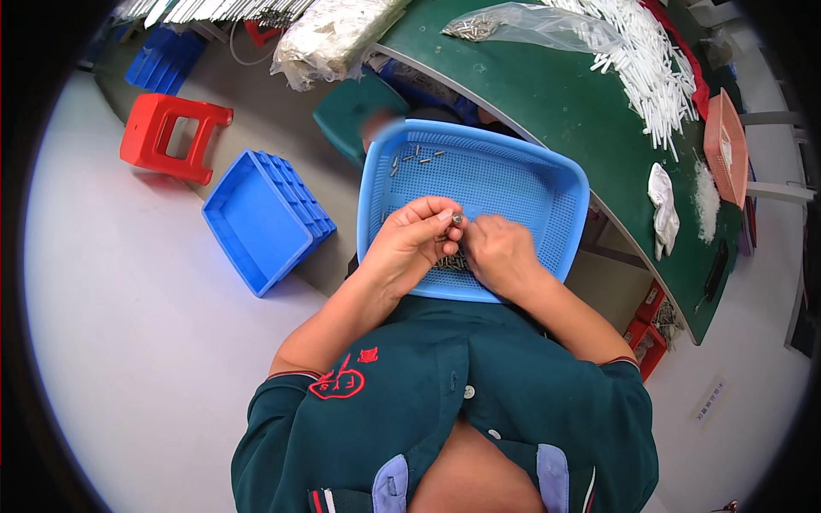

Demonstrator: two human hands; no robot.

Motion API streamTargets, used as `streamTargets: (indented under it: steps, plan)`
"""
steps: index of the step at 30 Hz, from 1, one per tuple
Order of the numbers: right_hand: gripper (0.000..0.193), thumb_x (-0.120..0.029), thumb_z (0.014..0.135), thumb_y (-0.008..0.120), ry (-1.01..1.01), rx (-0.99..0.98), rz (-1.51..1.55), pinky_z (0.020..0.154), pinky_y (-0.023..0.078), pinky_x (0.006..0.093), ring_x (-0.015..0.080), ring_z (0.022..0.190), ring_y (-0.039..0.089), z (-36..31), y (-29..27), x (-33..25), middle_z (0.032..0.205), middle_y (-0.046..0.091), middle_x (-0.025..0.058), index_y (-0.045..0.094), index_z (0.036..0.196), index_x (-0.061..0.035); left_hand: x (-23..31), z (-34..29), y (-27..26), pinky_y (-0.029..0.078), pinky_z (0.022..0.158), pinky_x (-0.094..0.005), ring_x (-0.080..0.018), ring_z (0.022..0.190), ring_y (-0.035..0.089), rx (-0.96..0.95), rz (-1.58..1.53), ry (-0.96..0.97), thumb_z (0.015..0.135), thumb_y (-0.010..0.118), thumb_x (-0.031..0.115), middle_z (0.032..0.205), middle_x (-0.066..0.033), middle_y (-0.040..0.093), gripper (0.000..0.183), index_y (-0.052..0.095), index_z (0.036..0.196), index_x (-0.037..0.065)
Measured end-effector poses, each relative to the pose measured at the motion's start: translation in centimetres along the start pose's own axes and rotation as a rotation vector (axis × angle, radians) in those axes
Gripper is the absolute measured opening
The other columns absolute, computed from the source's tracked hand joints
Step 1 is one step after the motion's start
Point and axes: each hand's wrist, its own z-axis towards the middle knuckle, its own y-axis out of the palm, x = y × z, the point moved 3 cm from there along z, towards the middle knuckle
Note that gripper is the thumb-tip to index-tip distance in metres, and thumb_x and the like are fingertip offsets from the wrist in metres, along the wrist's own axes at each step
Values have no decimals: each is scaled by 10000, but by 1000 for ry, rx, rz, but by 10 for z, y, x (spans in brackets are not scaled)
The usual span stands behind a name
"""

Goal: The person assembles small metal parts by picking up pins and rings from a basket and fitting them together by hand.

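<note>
A light blue plastic basket with a mesh bottom is in front of my body, and both hands are over it. My left hand pinches a small metal piece between thumb and forefinger. Right beside it, my right hand is closed with curled fingers; whatever lies in them is hidden. Under the hands, at the basket's near side, is a pile of small metal pins. Several loose metal pins are scattered in its far left corner.
A green table curves along the right, bearing white sticks, a plastic bag of metal parts, a white glove and a pink basket. On the left floor are a red stool and blue bins.
</note>
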Motion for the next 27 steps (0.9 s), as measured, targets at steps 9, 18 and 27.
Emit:
streamTargets:
  steps: [9,18,27]
  plan:
    - [81,-41,717,631,253,80,335,550,488,339,268,622,602,17,-18,24,704,609,104,576,777,-40,1,0,-1,452,648,-232,-119,772,544,32,-18,-4,886,571,93,885,-70,598,118,579,980,23]
    - [82,-34,804,639,633,-41,1138,579,457,209,40,671,548,12,-16,33,757,589,-19,602,873,-11,0,0,-2,455,646,-234,-113,761,548,57,4,0,887,571,91,882,-68,604,101,577,968,31]
    - [163,-19,851,604,681,-60,1441,649,525,233,107,753,616,16,-21,25,847,628,61,593,1009,16,-1,0,-2,455,649,-227,-105,758,556,40,8,1,895,565,95,881,-61,614,93,575,962,31]
